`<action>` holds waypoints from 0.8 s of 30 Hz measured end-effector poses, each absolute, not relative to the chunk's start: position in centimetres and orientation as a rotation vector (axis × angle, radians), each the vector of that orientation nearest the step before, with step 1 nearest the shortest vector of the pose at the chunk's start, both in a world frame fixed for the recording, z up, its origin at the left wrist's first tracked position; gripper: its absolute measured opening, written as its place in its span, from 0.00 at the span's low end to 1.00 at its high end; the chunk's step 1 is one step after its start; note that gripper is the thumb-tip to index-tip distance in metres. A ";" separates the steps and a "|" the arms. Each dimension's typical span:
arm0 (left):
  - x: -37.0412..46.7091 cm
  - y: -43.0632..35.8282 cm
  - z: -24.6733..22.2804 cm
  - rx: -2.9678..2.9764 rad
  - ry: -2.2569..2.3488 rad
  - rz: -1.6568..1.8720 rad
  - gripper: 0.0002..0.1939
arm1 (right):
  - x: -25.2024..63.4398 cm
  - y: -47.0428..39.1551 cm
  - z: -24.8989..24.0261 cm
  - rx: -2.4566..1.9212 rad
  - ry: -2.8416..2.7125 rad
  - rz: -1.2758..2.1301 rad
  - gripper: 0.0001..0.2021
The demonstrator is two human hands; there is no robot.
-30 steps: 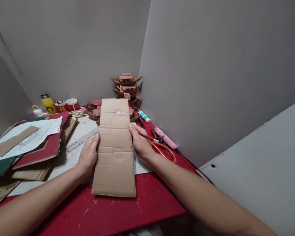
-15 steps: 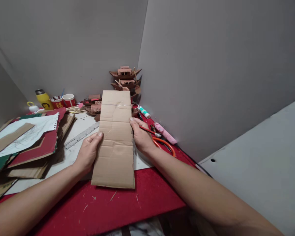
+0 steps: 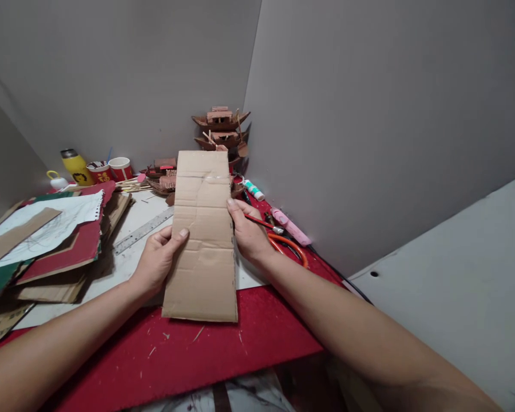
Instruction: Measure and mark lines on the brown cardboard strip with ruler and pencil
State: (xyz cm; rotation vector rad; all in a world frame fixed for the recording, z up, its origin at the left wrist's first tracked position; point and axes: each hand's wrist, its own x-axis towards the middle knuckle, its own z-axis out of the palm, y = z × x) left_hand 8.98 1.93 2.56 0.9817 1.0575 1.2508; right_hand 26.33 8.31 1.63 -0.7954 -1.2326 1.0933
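A creased rectangular piece of brown cardboard (image 3: 203,229) is held up in front of me, its long sides running away from me. My left hand (image 3: 158,257) grips its left edge, the thumb lying on the face and the fingers hidden behind. On the opposite edge, my right hand (image 3: 249,232) pinches the cardboard with the thumb in front. A thin red pencil or pen (image 3: 257,220) sticks out from my right hand toward the right. Left of the cardboard, a metal ruler (image 3: 143,230) lies on a white sheet (image 3: 129,214).
Stacked cardboard and papers (image 3: 64,266) fill the left side. Small model boats (image 3: 221,120) stand at the back, near cups (image 3: 120,169) and a yellow bottle (image 3: 75,167). A pink tool (image 3: 290,227) and an orange loop (image 3: 298,250) lie on the red cloth (image 3: 206,355) at right.
My left thumb has slid farther in over the cardboard's face. The whole scene has shifted slightly upward in view, with both hands still on the cardboard.
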 end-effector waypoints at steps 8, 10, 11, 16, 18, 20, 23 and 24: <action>9.0 2.0 2.5 0.991 1.047 1.251 0.18 | 26.5 8.4 1.5 -0.788 -1.258 1.066 0.16; 9.0 2.0 2.6 0.985 1.038 1.249 0.19 | 26.5 8.3 1.6 -0.809 -1.245 1.068 0.17; 9.0 1.9 2.6 0.979 1.034 1.245 0.19 | 26.4 8.3 1.7 -0.820 -1.239 1.067 0.17; 8.9 1.7 2.7 0.971 1.010 1.230 0.21 | 26.1 8.0 1.9 -0.807 -1.236 1.095 0.18; 8.8 1.7 2.7 0.978 0.996 1.232 0.20 | 26.0 7.9 2.0 -0.804 -1.229 1.094 0.19; 8.8 1.7 2.6 0.989 0.976 1.238 0.19 | 25.9 7.7 2.1 -0.808 -1.227 1.062 0.19; 8.8 1.7 2.4 1.015 0.935 1.253 0.18 | 25.8 7.3 2.4 -0.814 -1.237 1.033 0.19; 8.8 1.7 2.4 1.022 0.922 1.253 0.18 | 25.8 7.2 2.5 -0.811 -1.241 1.032 0.20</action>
